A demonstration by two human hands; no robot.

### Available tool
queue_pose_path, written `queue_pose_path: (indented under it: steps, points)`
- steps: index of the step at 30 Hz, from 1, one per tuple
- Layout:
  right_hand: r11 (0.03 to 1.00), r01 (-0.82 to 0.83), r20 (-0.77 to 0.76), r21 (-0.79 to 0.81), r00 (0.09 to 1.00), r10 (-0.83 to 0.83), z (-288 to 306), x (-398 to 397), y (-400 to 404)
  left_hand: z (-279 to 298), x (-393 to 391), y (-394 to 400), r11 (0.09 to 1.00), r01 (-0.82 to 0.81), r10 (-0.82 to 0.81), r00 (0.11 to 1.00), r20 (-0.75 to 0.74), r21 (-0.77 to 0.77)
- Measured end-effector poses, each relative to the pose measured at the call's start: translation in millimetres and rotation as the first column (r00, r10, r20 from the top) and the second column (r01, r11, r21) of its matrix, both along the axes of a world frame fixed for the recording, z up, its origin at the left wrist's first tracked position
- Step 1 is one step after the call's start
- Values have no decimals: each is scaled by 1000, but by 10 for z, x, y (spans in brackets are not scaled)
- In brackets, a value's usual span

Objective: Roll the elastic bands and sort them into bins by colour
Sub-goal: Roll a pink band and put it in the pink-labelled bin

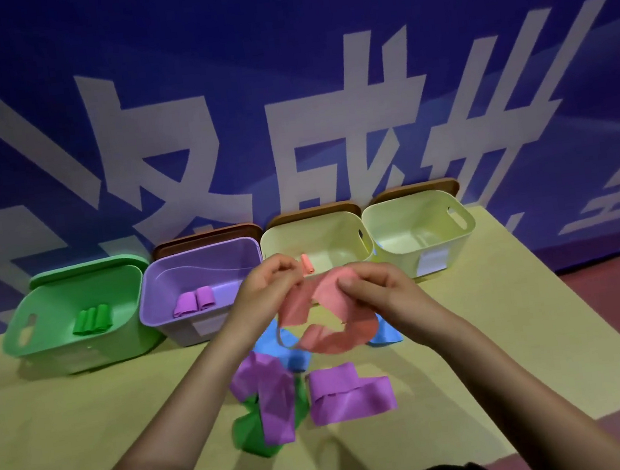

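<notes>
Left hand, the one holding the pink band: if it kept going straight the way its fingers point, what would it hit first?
The left hand points up and right, toward the right hand. Beyond the pink band it grips, it would probably meet the right hand's fingers first; depth is uncertain.
</notes>
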State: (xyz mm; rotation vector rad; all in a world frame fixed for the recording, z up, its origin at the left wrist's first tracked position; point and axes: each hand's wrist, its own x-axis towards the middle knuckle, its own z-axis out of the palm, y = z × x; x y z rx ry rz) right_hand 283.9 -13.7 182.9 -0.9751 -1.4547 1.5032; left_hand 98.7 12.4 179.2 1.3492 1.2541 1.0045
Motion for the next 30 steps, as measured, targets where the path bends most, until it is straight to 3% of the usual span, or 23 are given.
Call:
queue_pose_path:
  steps: [3,7,9,15,20,23,27,30]
  points:
    - [1000,11,-49,0,999,-11,-49,189,57,-27,294,-38,995,-78,75,996,53,56]
    - [999,-2,-54,47,999,4,-46,458,153,-74,674,-108,990,-107,125,960,249,-87]
    - [998,-4,-38,65,999,7,-21,591,219,-60,878,-158,986,-146,163,942,294,-79]
    - [995,-84,-3,54,996,84,46,849,380,-52,1231,-153,948,-309,286,934,214,79]
    - [995,-98,7,-6,995,98,39,928,522,-64,1310,-175,927,-339,314,935,163,160]
    - [998,-69,21,-6,997,69,25,833,545,-58,1252,-170,933,-326,304,941,148,155]
    - [999,33,61,18,998,-34,69,617,556,14,1103,-180,897,-326,317,945,82,299]
    - [996,72,65,44,995,-75,45,432,508,103,940,-157,902,-363,345,931,115,233]
